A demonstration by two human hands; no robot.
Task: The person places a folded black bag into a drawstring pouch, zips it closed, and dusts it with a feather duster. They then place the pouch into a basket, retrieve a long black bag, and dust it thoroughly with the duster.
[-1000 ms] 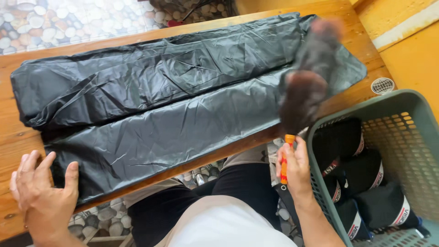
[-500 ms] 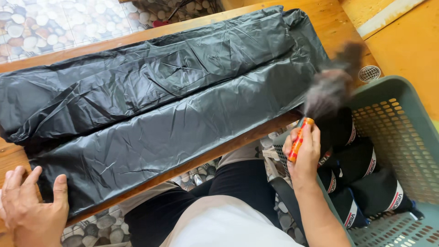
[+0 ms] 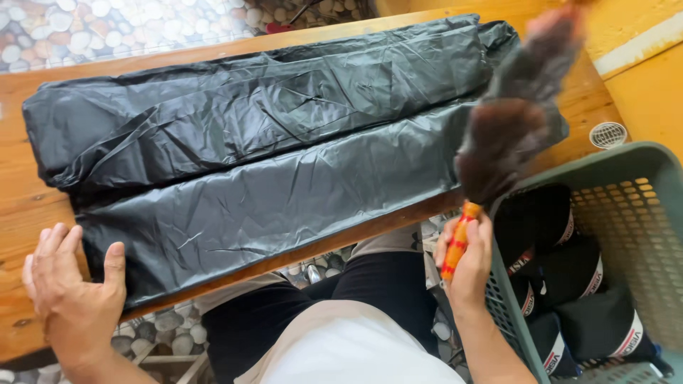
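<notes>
feather duster (image 3: 516,121) above right hand (image 3: 466,259), gripped

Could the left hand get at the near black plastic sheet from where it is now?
Probably yes: the left hand lies flat on the wooden table with its fingers at the sheet's near-left edge, nothing between them.

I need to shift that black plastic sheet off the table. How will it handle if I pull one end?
The sheet looks thin and creased, so it is probably floppy and light. Its glossy surface suggests it would slide easily on the table. The left hand pressing its corner hints that it shifts readily.
</notes>
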